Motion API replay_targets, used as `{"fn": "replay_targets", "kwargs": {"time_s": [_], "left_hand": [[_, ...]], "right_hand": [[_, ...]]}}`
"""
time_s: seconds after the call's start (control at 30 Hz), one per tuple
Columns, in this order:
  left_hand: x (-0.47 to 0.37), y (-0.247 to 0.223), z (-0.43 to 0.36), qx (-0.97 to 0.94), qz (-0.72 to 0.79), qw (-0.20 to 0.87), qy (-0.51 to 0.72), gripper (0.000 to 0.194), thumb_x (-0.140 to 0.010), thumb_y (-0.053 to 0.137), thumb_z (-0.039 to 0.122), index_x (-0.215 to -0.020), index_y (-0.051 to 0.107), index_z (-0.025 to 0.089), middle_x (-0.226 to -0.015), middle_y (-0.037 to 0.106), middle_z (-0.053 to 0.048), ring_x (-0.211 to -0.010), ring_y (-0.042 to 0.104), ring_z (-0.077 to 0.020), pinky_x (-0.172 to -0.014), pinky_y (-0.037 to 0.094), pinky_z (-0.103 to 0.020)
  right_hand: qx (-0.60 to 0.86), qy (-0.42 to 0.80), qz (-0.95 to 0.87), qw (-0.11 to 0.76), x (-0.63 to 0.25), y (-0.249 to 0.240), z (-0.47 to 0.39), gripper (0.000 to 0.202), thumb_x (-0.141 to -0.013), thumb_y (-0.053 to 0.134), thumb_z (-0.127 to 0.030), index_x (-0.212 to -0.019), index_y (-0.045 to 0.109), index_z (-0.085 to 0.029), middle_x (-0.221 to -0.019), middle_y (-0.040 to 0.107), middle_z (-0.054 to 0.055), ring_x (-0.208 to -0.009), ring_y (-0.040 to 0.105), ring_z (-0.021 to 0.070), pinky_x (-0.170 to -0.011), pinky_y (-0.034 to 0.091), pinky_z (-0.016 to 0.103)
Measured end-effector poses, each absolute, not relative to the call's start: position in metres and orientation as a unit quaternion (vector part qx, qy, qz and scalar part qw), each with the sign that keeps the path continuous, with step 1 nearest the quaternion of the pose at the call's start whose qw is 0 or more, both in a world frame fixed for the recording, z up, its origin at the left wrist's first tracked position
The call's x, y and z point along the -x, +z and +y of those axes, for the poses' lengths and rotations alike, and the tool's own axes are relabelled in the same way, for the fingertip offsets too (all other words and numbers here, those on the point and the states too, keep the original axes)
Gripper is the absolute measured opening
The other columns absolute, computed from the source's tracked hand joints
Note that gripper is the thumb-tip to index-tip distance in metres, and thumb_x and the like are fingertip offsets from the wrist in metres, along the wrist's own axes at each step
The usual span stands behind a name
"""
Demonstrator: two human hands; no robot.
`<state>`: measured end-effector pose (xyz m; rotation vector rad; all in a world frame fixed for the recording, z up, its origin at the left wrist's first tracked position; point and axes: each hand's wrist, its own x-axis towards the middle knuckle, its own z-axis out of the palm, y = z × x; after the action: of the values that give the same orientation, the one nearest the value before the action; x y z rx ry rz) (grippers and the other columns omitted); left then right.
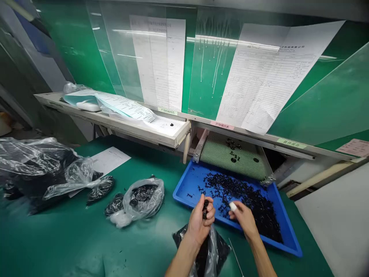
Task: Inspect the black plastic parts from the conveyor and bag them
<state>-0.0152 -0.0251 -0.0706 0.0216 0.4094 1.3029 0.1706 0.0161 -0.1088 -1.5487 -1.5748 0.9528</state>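
My left hand [201, 219] is closed round several small black round parts [205, 209], which show between the fingers and the palm. It is above an open clear plastic bag [212, 250] with black contents. My right hand [244, 217] hovers over the near side of a blue tray [291, 234], its fingers drawn together. A white wrap [233, 207] covers a fingertip; whether a small part is pinched there I cannot make out. Inside the tray lie many loose small black plastic pieces [259, 207]. A thin metal rod [236, 257] rests beside the bag.
A green ribbed conveyor belt [233, 154] carrying black parts ends over the tray. Left of my hands, an open plastic bag [145, 196] holds black rings. Large plastic bags [43, 173] and a paper sheet [111, 159] lie farther left. A shelf [173, 140] overhangs the green table.
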Motion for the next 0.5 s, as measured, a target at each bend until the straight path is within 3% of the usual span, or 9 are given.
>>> {"fn": "replay_targets", "kwargs": {"time_s": [0.17, 0.27, 0.4, 0.5], "left_hand": [[0.009, -0.058, -0.053, 0.005, 0.214, 0.772, 0.599, 0.028, -0.088, 0.053, 0.033, -0.087, 0.063, 0.007, -0.075, 0.060, -0.008, -0.063, 0.060, -0.0119, -0.041, 0.041, -0.014], [0.006, -0.055, -0.069, 0.026, 0.210, 0.775, 0.595, 0.029, -0.088, 0.052, 0.031, -0.090, 0.064, 0.005, -0.087, 0.064, -0.015, -0.078, 0.065, -0.0193, -0.055, 0.051, -0.021], [0.008, -0.060, -0.092, 0.059, 0.216, 0.773, 0.593, 0.027, -0.087, 0.051, 0.029, -0.092, 0.064, 0.005, -0.095, 0.065, -0.018, -0.089, 0.065, -0.0241, -0.065, 0.055, -0.027], [0.013, -0.071, -0.106, 0.070, 0.242, 0.773, 0.582, 0.024, -0.087, 0.051, 0.026, -0.092, 0.064, 0.006, -0.098, 0.066, -0.018, -0.093, 0.064, -0.0246, -0.069, 0.055, -0.029]], "right_hand": [[0.609, 0.521, -0.412, 0.433, -0.214, -0.141, -0.097, 0.050, -0.068, 0.064, -0.057, -0.095, 0.063, -0.016, -0.065, 0.068, 0.005, -0.057, 0.062, 0.0173, -0.058, 0.052, 0.027], [0.631, 0.540, -0.351, 0.432, -0.238, -0.160, -0.145, 0.055, -0.061, 0.068, -0.061, -0.094, 0.066, -0.017, -0.070, 0.070, 0.007, -0.062, 0.065, 0.0218, -0.059, 0.054, 0.029], [0.709, 0.452, -0.335, 0.425, -0.255, -0.187, -0.186, 0.058, -0.052, 0.066, -0.067, -0.087, 0.067, -0.020, -0.070, 0.071, 0.006, -0.061, 0.067, 0.0252, -0.057, 0.056, 0.031], [0.756, 0.347, -0.358, 0.424, -0.253, -0.199, -0.197, 0.054, -0.056, 0.057, -0.064, -0.087, 0.065, -0.020, -0.067, 0.071, 0.006, -0.061, 0.068, 0.0247, -0.053, 0.054, 0.029]]}}
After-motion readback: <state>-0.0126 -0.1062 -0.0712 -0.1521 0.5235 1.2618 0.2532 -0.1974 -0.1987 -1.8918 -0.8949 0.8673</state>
